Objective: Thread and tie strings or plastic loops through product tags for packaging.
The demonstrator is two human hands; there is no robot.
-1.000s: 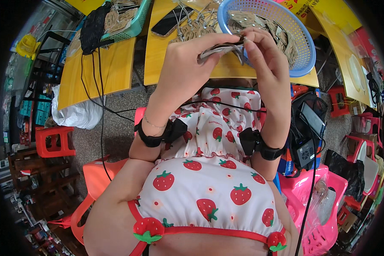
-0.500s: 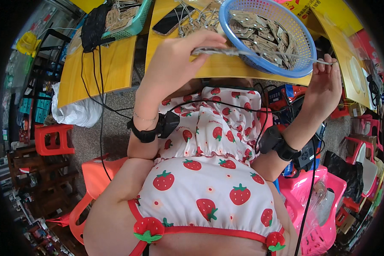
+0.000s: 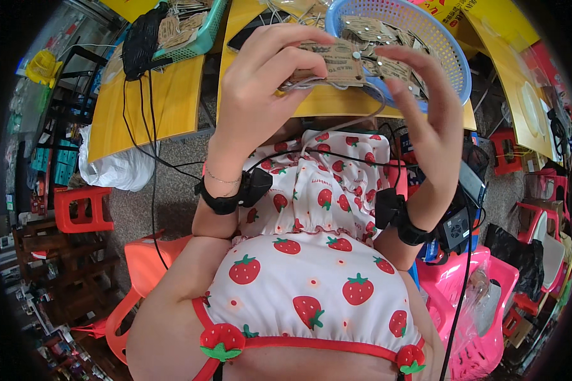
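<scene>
My left hand (image 3: 260, 82) is closed on a brown cardboard tag (image 3: 342, 66) with dark print and a round white stud. It holds the tag up over the front edge of the yellow table. A pale grey cord (image 3: 380, 105) runs along the tag's lower edge and droops in a loop below it. Just right of the tag, my right hand (image 3: 435, 108) is open, thumb and forefinger apart, with no hold on anything visible. Behind both hands stands a blue plastic basket (image 3: 459, 76) full of similar studded brown tags (image 3: 365, 28).
On the left table, a green basket (image 3: 213, 32) holds more tags beside a black mesh item (image 3: 143, 38). A partly hidden phone (image 3: 238, 41) lies behind my left hand. Black cables (image 3: 152, 120) hang past the table edge. A red stool (image 3: 82, 209) stands left.
My right hand has let go of the cord, which was stretched taut to the right, and moved left toward the tag. The tag, earlier edge-on, now shows its printed face; the cord hangs slack.
</scene>
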